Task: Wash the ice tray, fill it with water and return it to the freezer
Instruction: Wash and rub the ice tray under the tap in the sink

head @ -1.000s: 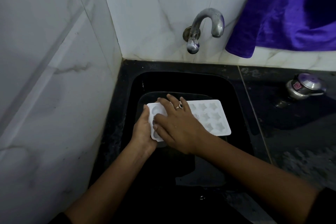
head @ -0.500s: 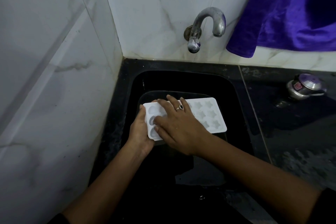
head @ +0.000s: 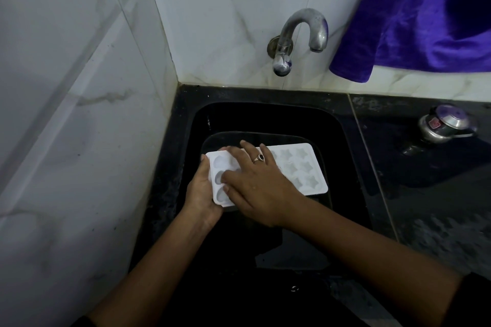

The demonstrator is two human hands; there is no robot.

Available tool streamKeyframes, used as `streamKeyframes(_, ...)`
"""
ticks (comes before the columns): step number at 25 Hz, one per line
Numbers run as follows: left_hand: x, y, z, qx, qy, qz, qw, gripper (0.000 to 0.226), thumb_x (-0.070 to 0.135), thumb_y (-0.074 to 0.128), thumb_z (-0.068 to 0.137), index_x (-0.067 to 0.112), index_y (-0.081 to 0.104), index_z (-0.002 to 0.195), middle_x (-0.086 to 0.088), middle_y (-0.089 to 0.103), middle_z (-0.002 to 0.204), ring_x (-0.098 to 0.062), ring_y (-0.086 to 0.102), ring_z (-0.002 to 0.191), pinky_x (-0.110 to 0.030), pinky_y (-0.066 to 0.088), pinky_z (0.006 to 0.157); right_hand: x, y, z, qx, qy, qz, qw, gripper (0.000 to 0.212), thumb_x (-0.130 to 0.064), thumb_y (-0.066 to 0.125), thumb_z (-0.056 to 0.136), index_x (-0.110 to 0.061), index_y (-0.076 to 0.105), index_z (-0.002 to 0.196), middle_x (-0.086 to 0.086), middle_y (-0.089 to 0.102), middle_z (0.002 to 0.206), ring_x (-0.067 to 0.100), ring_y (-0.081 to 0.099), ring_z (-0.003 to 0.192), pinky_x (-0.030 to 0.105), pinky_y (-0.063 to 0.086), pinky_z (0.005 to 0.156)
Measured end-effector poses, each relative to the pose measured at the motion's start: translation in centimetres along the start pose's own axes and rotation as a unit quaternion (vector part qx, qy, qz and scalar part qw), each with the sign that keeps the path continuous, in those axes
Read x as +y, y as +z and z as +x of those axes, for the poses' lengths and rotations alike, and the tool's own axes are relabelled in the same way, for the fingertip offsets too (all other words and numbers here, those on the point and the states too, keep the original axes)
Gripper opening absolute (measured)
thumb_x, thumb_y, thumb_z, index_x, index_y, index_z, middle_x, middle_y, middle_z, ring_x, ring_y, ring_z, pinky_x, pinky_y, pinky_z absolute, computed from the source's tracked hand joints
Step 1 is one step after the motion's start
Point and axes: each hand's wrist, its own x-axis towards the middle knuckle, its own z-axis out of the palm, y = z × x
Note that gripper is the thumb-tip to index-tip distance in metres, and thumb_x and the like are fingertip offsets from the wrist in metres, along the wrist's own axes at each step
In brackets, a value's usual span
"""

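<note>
A black sink (head: 345,141) sits in a corner of white tiled walls (head: 79,114), a purple cloth (head: 425,21) hanging at upper right; over its basin the white ice tray (head: 300,170) is held level, moulds up. The left hand (head: 199,191) grips the tray's left end, curled round its edge; the right hand (head: 260,188) lies on top, fingers straight and spread. Behind them is a curved metal tap (head: 297,34), and smallest of all, a ring (head: 259,158) on the right hand.

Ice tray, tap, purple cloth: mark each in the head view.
Ice tray (head: 300,167): head view, star cells at its right end.
Tap (head: 305,14): head view, top of the curved spout.
Purple cloth (head: 414,21): head view, middle of the hanging fold.
</note>
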Motion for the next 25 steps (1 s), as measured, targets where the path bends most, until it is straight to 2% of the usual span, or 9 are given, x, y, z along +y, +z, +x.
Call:
streamKeyframes(3,-0.5,0.1,-0.1,0.011,0.001,0.017,1.000,0.066,0.062,0.040,0.105,0.008,0.066,0.133,-0.020,0.073,0.128,-0.034,0.074,0.113,-0.047,0.058,0.095,-0.5,0.3,0.2,0.002,-0.002,-0.011,1.000,0.041,-0.044,0.034,0.104,-0.022,0.067,0.114,0.017,0.033,0.163,0.039,0.022,0.154,0.066,0.020,0.120)
streamKeyframes(7,-0.2,0.1,-0.2,-0.014,-0.008,0.002,1.000,0.067,0.062,0.037,0.105,0.007,0.068,0.127,-0.021,0.077,0.116,-0.033,0.079,0.095,-0.046,0.066,0.079,0.1,-0.1,0.2,0.002,-0.001,0.011,1.000,0.042,-0.046,0.032,0.103,-0.032,0.067,0.123,0.015,0.033,0.163,0.040,0.022,0.154,0.067,0.016,0.122)
streamKeyframes(11,0.3,-0.3,0.3,-0.015,0.010,-0.029,0.999,0.058,0.061,0.036,0.107,0.017,0.070,0.126,-0.017,0.077,0.115,-0.031,0.079,0.094,-0.048,0.064,0.081,0.2,-0.1,-0.1,0.002,-0.008,0.010,1.000,0.041,-0.044,0.037,0.105,-0.029,0.061,0.133,0.018,0.034,0.162,0.042,0.024,0.153,0.067,0.017,0.122)
streamKeyframes(13,0.2,-0.1,0.2,-0.006,0.001,-0.015,1.000,0.064,0.064,0.036,0.106,0.013,0.068,0.129,-0.018,0.077,0.115,-0.032,0.079,0.095,-0.047,0.066,0.077,-0.1,-0.1,0.2,0.002,-0.001,0.004,1.000,0.039,-0.044,0.037,0.105,-0.028,0.065,0.126,0.018,0.034,0.162,0.042,0.024,0.153,0.068,0.018,0.121)
streamKeyframes(14,0.1,-0.1,0.2,0.000,-0.003,-0.003,1.000,0.067,0.065,0.037,0.105,0.010,0.067,0.130,-0.019,0.077,0.118,-0.033,0.078,0.100,-0.047,0.065,0.081,-0.4,-0.1,0.4,0.004,0.003,0.001,1.000,0.039,-0.044,0.036,0.104,-0.026,0.068,0.120,0.017,0.034,0.162,0.041,0.023,0.153,0.068,0.019,0.121)
streamKeyframes(17,-0.4,-0.5,0.3,0.011,0.001,0.017,1.000,0.068,0.063,0.041,0.104,0.007,0.065,0.136,-0.021,0.072,0.129,-0.037,0.068,0.122,-0.052,0.051,0.108,-0.7,0.2,0.7,0.002,-0.013,-0.015,1.000,0.041,-0.044,0.035,0.104,-0.021,0.069,0.111,0.017,0.034,0.163,0.039,0.023,0.154,0.066,0.019,0.121)
streamKeyframes(18,-0.4,-0.6,0.3,0.007,0.003,0.012,1.000,0.069,0.063,0.042,0.104,0.007,0.064,0.137,-0.022,0.071,0.131,-0.037,0.067,0.124,-0.052,0.049,0.110,-0.5,0.2,0.6,0.002,-0.017,-0.017,1.000,0.042,-0.045,0.033,0.104,-0.024,0.069,0.113,0.016,0.034,0.163,0.039,0.022,0.154,0.066,0.019,0.121)
streamKeyframes(21,-0.5,-0.6,0.6,-0.004,0.001,0.005,1.000,0.070,0.063,0.041,0.104,0.006,0.063,0.138,-0.023,0.070,0.132,-0.037,0.068,0.121,-0.051,0.053,0.101,0.3,-0.1,0.5,0.001,0.007,0.005,1.000,0.046,-0.048,0.028,0.102,-0.033,0.069,0.116,0.015,0.034,0.162,0.040,0.022,0.154,0.068,0.018,0.120)
streamKeyframes(25,-0.1,-1.1,1.4,-0.015,0.026,-0.024,0.999,0.060,0.060,0.037,0.107,0.018,0.064,0.139,-0.019,0.069,0.136,-0.037,0.067,0.121,-0.053,0.052,0.103,0.4,0.0,-0.8,-0.014,-0.004,0.018,1.000,0.046,-0.047,0.031,0.106,-0.034,0.053,0.145,0.015,0.027,0.165,0.040,0.017,0.155,0.064,0.011,0.124)
